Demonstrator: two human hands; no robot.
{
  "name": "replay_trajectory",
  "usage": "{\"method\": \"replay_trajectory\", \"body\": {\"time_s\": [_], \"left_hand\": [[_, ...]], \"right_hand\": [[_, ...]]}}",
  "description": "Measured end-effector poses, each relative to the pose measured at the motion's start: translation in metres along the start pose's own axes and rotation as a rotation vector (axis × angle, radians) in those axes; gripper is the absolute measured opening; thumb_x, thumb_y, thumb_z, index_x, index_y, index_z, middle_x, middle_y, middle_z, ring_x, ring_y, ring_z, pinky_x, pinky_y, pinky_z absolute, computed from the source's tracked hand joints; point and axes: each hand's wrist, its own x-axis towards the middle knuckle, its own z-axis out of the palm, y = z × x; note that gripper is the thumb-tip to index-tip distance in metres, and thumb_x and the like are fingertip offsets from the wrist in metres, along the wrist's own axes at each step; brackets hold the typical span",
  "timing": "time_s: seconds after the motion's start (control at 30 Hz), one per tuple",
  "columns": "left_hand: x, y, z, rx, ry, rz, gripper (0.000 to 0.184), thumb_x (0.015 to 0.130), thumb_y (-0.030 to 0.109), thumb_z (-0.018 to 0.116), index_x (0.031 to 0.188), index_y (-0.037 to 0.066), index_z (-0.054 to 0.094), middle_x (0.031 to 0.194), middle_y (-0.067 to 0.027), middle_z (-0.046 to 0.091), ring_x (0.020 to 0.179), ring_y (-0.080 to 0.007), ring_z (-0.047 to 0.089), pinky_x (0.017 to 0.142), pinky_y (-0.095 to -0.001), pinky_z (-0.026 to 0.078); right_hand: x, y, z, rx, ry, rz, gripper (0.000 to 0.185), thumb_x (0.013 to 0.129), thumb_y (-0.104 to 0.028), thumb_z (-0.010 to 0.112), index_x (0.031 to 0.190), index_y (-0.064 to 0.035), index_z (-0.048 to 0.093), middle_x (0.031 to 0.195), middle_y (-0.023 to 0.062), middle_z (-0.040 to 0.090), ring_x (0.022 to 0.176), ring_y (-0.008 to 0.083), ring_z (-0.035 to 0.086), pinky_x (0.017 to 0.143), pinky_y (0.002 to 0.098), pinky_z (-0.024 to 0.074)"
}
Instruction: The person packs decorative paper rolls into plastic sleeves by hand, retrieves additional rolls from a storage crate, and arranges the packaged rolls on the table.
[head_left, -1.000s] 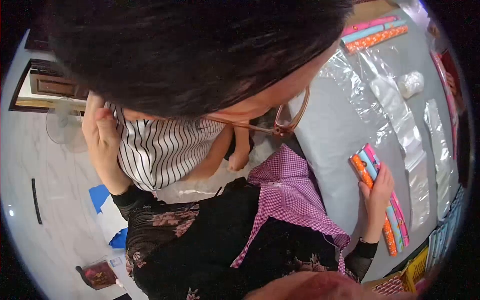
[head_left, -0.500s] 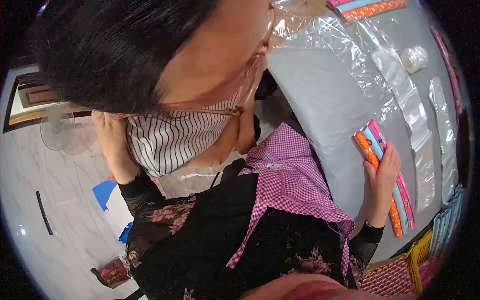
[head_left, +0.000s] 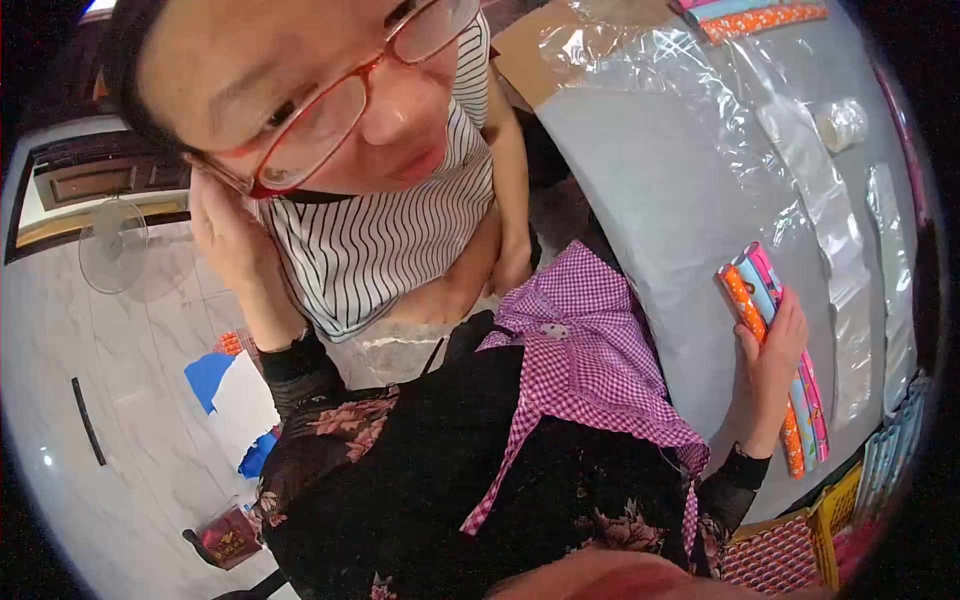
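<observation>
My right hand is closed over a bundle of three slim patterned rolls on the grey tabletop, thumb on the near side and fingers across the top. The rolls are orange, light blue and pink, and look like wrapping paper. My left hand reaches up beside another person's shoulder and cheek. Its fingers look stretched out, though their tips are partly hidden by the person's head and glasses. A pink checked apron lies across my lap.
Clear plastic film and flattened clear bags lie along the grey table. More patterned rolls are at the far end, near a roll of clear tape. The other person, in a striped top, is close in front.
The other person's head has lifted and turned towards me. My left hand now sits higher beside the face. My right hand remains on the rolls, which have barely shifted.
</observation>
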Motion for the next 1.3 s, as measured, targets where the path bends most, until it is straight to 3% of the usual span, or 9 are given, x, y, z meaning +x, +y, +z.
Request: {"method": "replay_trajectory", "body": {"time_s": [0.07, 0.23, 0.3, 0.4, 0.43, 0.7, 1.0, 1.1, 1.3], "left_hand": [[-0.008, 0.016, 0.014, -0.419, 0.26, -0.064, 0.042, 0.102, 0.023, 0.044, 0.132, -0.007, 0.048, 0.123, -0.017, 0.058, 0.109, -0.0221, 0.056, 0.094, -0.0329, 0.044], [-0.03, 0.033, 0.012, -0.205, 0.57, 0.259, 0.031, 0.1, 0.016, 0.046, 0.12, -0.007, 0.053, 0.099, -0.0112, 0.059, 0.089, -0.0211, 0.055, 0.085, -0.0344, 0.047], [-0.06, 0.027, 0.022, -0.186, 0.557, 0.63, 0.026, 0.099, 0.016, 0.046, 0.109, -0.007, 0.055, 0.09, -0.0096, 0.058, 0.084, -0.0233, 0.055, 0.08, -0.0388, 0.048], [-0.092, 0.04, 0.047, -0.034, 0.003, 0.958, 0.039, 0.097, 0.038, 0.053, 0.11, 0.002, 0.049, 0.08, -0.0083, 0.056, 0.075, -0.0267, 0.054, 0.073, -0.0459, 0.048], [-0.091, 0.045, 0.05, 0.028, -0.252, 0.919, 0.048, 0.094, 0.043, 0.056, 0.121, 0.005, 0.045, 0.081, -0.0062, 0.057, 0.076, -0.0268, 0.054, 0.072, -0.045, 0.047], [-0.098, 0.055, 0.12, 0.024, -0.665, 0.629, 0.067, 0.079, 0.032, 0.074, 0.131, -0.005, 0.051, 0.069, -0.0066, 0.052, 0.062, -0.0229, 0.05, 0.061, -0.0354, 0.04], [-0.097, 0.056, 0.133, -0.211, -0.404, 0.692, 0.057, 0.08, 0.023, 0.074, 0.125, -0.007, 0.056, 0.066, -0.0039, 0.052, 0.058, -0.0192, 0.051, 0.057, -0.0321, 0.041], [-0.1, 0.062, 0.141, -0.186, -0.674, 0.73, 0.055, 0.079, 0.019, 0.074, 0.125, -0.007, 0.055, 0.068, -0.0064, 0.054, 0.059, -0.0216, 0.054, 0.058, -0.0326, 0.042], [-0.111, 0.057, 0.157, -0.252, -0.65, 0.58, 0.062, 0.077, 0.012, 0.075, 0.132, -0.004, 0.051, 0.067, -0.0066, 0.054, 0.055, -0.0205, 0.051, 0.054, -0.0325, 0.042]], "right_hand": [[-0.001, 0.005, 0.005, -0.008, 0.023, -0.014, 0.084, 0.074, -0.024, 0.076, 0.142, 0.0004, 0.033, 0.132, 0.022, 0.047, 0.123, 0.0406, 0.043, 0.105, 0.0458, 0.0332], [-0.003, 0.006, 0.008, -0.012, 0.035, -0.003, 0.088, 0.071, -0.022, 0.078, 0.142, 0.0011, 0.033, 0.134, 0.0216, 0.046, 0.123, 0.0397, 0.043, 0.105, 0.0465, 0.033], [-0.004, 0.01, 0.011, -0.013, 0.036, -0.023, 0.087, 0.072, -0.023, 0.078, 0.142, 0.0013, 0.033, 0.134, 0.0217, 0.046, 0.124, 0.0402, 0.042, 0.105, 0.0467, 0.0328], [-0.002, 0.0, 0.003, -0.016, 0.006, 0.023, 0.084, 0.071, -0.019, 0.076, 0.141, 0.0022, 0.034, 0.135, 0.0219, 0.045, 0.125, 0.0402, 0.041, 0.106, 0.0454, 0.0324], [-0.003, 0.002, 0.003, -0.022, 0.008, 0.026, 0.084, 0.071, -0.019, 0.076, 0.141, 0.0022, 0.034, 0.135, 0.0219, 0.045, 0.125, 0.0402, 0.041, 0.106, 0.0454, 0.0324], [-0.003, 0.005, 0.007, 0.006, 0.06, -0.037, 0.087, 0.069, -0.021, 0.079, 0.141, 0.0008, 0.034, 0.134, 0.0213, 0.045, 0.123, 0.04, 0.042, 0.105, 0.0466, 0.0324], [-0.003, 0.002, 0.005, -0.005, 0.027, 0.006, 0.086, 0.072, -0.024, 0.078, 0.141, 0.0015, 0.034, 0.135, 0.0225, 0.045, 0.124, 0.0411, 0.042, 0.106, 0.0465, 0.0319], [-0.003, 0.004, 0.007, 0.01, 0.037, -0.003, 0.085, 0.071, -0.022, 0.077, 0.141, 0.0013, 0.035, 0.134, 0.0225, 0.045, 0.124, 0.0412, 0.042, 0.105, 0.0465, 0.0327], [-0.003, 0.0, 0.004, 0.008, 0.042, 0.006, 0.085, 0.07, -0.018, 0.077, 0.141, 0.0, 0.035, 0.136, 0.0208, 0.045, 0.124, 0.0404, 0.043, 0.106, 0.0459, 0.033]]}}
